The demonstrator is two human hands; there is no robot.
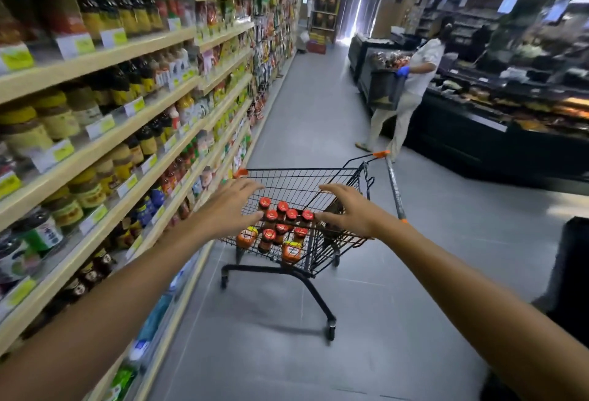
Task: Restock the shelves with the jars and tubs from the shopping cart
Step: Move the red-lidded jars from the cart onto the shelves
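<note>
A black wire shopping cart [296, 177] with orange corner caps stands in the aisle ahead of me. Inside it lie several jars with red lids [282, 219] and orange-brown contents. My left hand [228, 206] reaches out over the cart's near left side, fingers spread and relaxed, holding nothing. My right hand [350, 209] hovers over the near right rim, fingers extended, also holding nothing. Wooden shelves [95, 149] packed with jars and bottles run along the left.
A person in a white shirt and blue gloves [414, 82] stands by a dark display counter [478, 133] on the right. Grey floor [318, 114] stretches down the aisle. A dark object [573, 273] sits at the right edge.
</note>
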